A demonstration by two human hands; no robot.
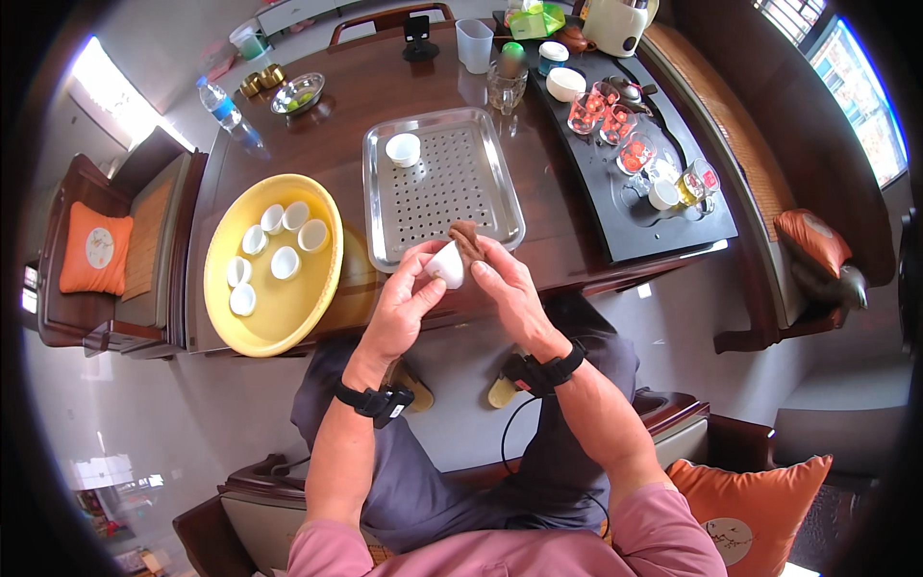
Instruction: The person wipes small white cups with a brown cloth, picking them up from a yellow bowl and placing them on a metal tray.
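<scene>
Over the near edge of the table, my left hand (402, 300) is closed around a small white teacup (444, 266). My right hand (511, 288) pinches a brown cloth (465, 238) against the cup's right side. Just beyond my hands lies a perforated metal tray (382, 213), with one white cup (404, 149) standing near its far left corner. To the left, a yellow plastic basin (223, 319) holds several white cups (285, 262), some upright and some tipped.
A black tea tray (615, 231) at the right carries patterned glasses (617, 123), a white bowl (565, 85) and a kettle (615, 27). A glass mug (507, 88) and a clear pitcher (474, 46) stand behind. A water bottle (219, 104) and metal bowl (297, 93) are far left.
</scene>
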